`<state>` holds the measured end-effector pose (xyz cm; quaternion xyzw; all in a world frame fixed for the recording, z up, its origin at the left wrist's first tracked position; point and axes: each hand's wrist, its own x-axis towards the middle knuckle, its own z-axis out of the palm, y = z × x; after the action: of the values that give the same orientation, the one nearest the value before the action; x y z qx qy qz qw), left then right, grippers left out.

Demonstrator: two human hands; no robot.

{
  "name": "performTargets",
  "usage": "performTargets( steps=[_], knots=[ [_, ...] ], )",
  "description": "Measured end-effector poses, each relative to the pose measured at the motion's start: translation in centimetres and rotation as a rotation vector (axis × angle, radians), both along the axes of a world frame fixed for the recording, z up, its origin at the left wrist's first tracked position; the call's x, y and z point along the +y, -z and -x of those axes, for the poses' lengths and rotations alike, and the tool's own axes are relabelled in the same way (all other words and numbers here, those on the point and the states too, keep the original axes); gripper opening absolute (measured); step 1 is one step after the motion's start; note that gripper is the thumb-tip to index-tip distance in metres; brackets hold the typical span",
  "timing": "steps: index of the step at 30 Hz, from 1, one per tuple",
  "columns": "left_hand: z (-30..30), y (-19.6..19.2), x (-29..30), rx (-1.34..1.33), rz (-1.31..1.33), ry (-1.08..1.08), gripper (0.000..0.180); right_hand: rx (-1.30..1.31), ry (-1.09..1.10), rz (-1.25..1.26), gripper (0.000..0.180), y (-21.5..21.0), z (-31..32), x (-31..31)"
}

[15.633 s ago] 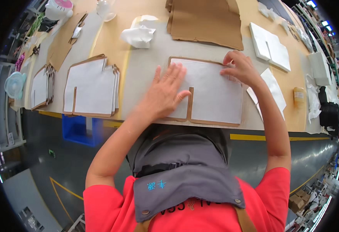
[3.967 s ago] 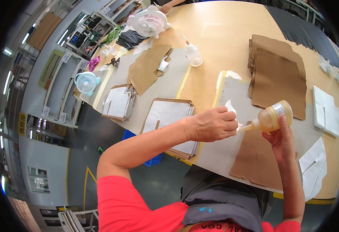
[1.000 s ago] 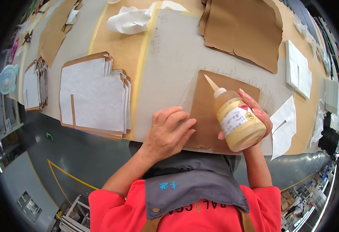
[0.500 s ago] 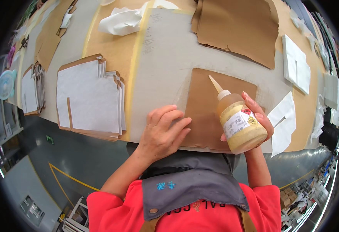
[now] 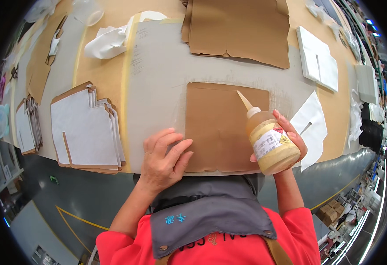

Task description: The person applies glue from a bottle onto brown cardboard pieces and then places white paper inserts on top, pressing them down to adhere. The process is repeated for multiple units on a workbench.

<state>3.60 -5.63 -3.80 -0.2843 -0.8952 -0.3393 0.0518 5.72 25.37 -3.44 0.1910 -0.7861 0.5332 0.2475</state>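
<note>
My right hand [image 5: 290, 141] is wrapped round a squeeze bottle [image 5: 270, 148] with a long tapered nozzle, a white label and a yellowish content. The bottle is tilted, its nozzle pointing up and to the left above a brown sheet [image 5: 220, 128]. That sheet lies flat at the table's near edge, and the bottle hides part of its right side. At the sheet's left edge is my left hand [image 5: 165, 157], with fingers bent and apart and nothing visible in it. Just right of the bottle lies a white slotted piece [image 5: 315, 128].
Brown sheets [image 5: 242, 31] are stacked at the far side of the table. A pile of white, brown-edged pieces [image 5: 85, 128] sits to the left. Folded white pieces [image 5: 310, 57] lie at the far right, crumpled white material [image 5: 107, 43] at the far left.
The view has shifted, so the table's contents appear further left. Relative to the brown sheet, the bottle in my right hand has moved right. My left hand remains by the sheet's left edge.
</note>
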Motion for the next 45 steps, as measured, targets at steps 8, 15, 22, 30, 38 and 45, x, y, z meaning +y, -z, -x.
performTargets(
  steps=[8,15,22,30,38,45],
  knots=[
    [0.0,-0.4,0.2,0.012,0.027,-0.009,0.033,-0.020,0.139,-0.054,0.100,0.4,-1.7,2.5],
    [0.0,-0.4,0.4,0.015,0.038,-0.020,0.033,-0.005,0.325,-0.161,0.100,0.2,-2.6,4.2],
    [-0.1,-0.4,0.4,0.026,0.051,-0.022,0.033,-0.146,0.531,0.096,0.107,0.1,-2.7,3.8],
    [0.0,-0.6,0.6,0.048,0.052,-0.017,0.031,-0.189,0.544,0.227,0.100,-0.6,-3.1,3.5],
    [-0.1,-0.5,0.5,0.048,0.065,-0.023,0.030,-0.243,0.572,0.301,0.109,-1.1,-4.5,3.2],
    [0.0,-0.5,0.7,0.043,0.060,-0.015,0.030,-0.203,0.500,0.173,0.106,-0.3,-6.9,4.0]
  ],
)
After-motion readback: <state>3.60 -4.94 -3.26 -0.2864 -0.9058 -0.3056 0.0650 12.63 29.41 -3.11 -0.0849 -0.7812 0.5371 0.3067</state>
